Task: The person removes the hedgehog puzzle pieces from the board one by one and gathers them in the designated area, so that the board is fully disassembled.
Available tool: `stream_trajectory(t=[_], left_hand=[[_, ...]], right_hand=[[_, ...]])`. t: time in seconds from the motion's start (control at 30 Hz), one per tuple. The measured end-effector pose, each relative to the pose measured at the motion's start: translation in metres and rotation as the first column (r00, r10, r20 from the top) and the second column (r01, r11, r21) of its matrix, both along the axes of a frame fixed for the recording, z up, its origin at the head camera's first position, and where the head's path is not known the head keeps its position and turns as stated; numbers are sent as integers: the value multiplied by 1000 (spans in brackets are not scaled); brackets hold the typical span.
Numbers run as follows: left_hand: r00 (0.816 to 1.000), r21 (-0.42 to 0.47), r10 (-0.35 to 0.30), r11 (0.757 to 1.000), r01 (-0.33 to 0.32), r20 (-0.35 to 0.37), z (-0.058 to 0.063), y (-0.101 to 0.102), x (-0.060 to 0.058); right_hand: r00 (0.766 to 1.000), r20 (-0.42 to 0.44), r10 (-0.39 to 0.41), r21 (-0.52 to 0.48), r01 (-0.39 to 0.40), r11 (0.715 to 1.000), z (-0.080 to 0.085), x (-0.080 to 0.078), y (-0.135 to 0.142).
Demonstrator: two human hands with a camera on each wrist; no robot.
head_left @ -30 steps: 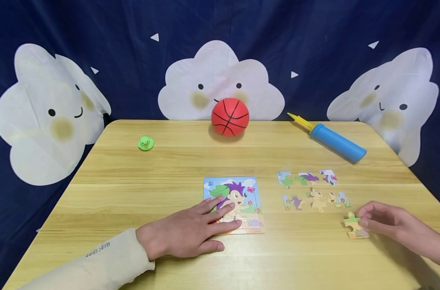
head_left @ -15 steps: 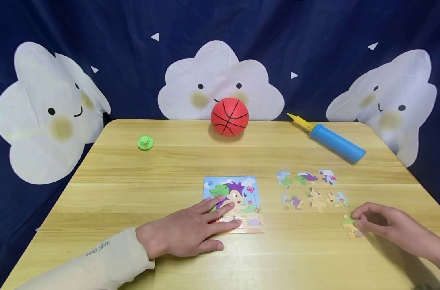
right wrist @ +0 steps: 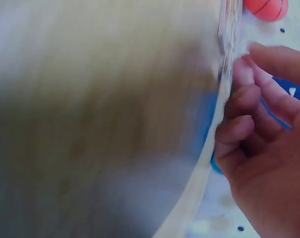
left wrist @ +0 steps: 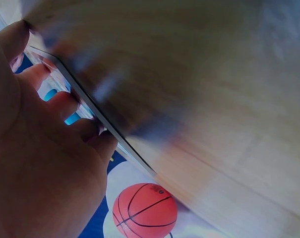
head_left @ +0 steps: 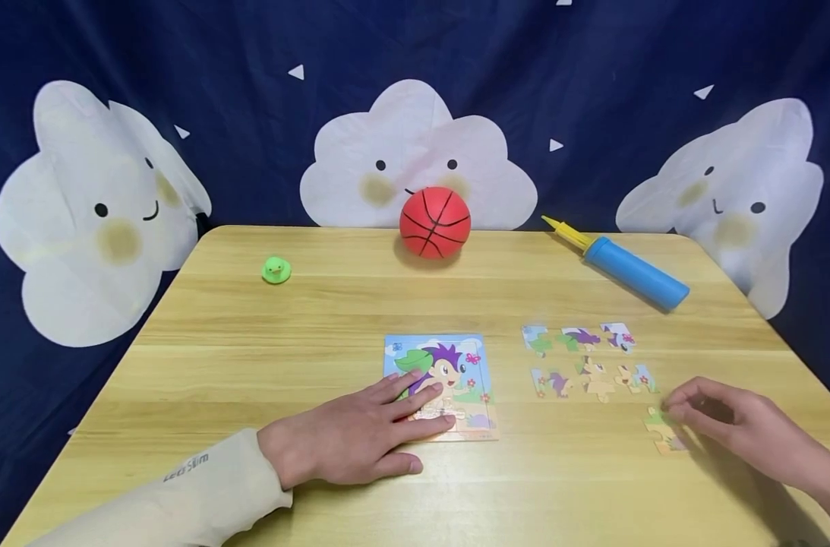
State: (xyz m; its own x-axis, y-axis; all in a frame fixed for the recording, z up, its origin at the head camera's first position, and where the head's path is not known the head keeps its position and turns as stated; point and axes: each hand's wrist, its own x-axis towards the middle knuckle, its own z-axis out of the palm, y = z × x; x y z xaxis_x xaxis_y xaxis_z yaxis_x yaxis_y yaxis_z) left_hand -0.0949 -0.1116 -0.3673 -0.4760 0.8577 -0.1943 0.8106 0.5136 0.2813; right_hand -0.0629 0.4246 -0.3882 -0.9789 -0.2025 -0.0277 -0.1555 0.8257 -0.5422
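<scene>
My left hand (head_left: 360, 437) lies palm down with spread fingers over the lower left of a square hedgehog jigsaw puzzle (head_left: 479, 387) on the table. In the left wrist view the left hand (left wrist: 45, 129) shows from the palm side at the table edge. My right hand (head_left: 743, 425) is at the right, thumb and index fingertips close together over the right edge of a green and orange puzzle piece (head_left: 661, 438). That piece lies flat on the wood. Loosely curled fingers of the right hand (right wrist: 273, 134) show in the right wrist view, no piece visible between them.
Several loose puzzle pieces (head_left: 598, 380) lie in two rows right of the puzzle. Farther back are a green duck toy (head_left: 276, 271), a red ball (head_left: 435, 224) and a blue and yellow hand pump (head_left: 636, 273). A dark blue curtain (head_left: 250, 91) hangs behind the table (head_left: 305, 334).
My right hand has shifted left and slightly up off the green and orange puzzle piece, which it pinched a second ago and which now lies flat. The left hand has stayed on the puzzle.
</scene>
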Motion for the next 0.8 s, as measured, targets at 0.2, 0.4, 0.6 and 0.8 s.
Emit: stream_trajectory(t=[0.2, 0.4, 0.6, 0.8], left_hand=[[1000, -12, -10, 1000, 10, -12, 0, 1, 0], [1000, -10, 12, 1000, -11, 17, -2, 1, 1], [1000, 15, 1, 1000, 0, -24, 0, -4, 2], [998, 3, 13, 1000, -13, -63, 4, -21, 7]], right_hand=[[994, -111, 7, -28, -10, 1000, 18, 3, -38], [939, -289, 185, -57, -210, 976, 30, -6, -96], [949, -174, 261, -65, -276, 959, 40, -13, -158], [935, -85, 343, -7, -345, 939, 42, -20, -208]])
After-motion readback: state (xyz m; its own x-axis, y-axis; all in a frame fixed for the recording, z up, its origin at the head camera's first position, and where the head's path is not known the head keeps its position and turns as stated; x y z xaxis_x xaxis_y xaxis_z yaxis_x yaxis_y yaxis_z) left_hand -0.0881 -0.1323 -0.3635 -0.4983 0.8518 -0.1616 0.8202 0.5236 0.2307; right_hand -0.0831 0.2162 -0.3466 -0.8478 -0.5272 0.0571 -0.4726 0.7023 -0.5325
